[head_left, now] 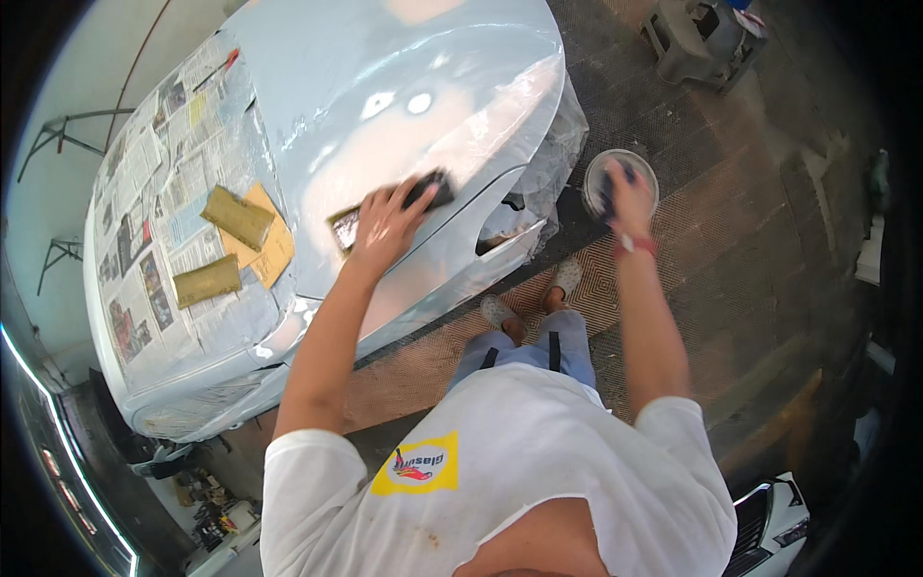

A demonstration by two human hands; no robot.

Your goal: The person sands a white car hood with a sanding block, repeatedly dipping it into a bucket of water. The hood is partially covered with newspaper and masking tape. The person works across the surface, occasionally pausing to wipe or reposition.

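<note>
Rt hand [623,197] blurred — grip unclear.

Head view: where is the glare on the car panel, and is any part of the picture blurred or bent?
In the head view, white glare spots sit on the pale car panel above the left hand, which presses a dark sanding block. The right hand over the round container looks slightly blurred. Straight edges bend toward the dark rim.

Bright, soft daylight. White glare patches sit on the pale car panel [404,87] just beyond the left hand [385,226]. Strong fisheye bending and black vignette ring the edges; the right hand [625,197] is slightly blurred.
</note>
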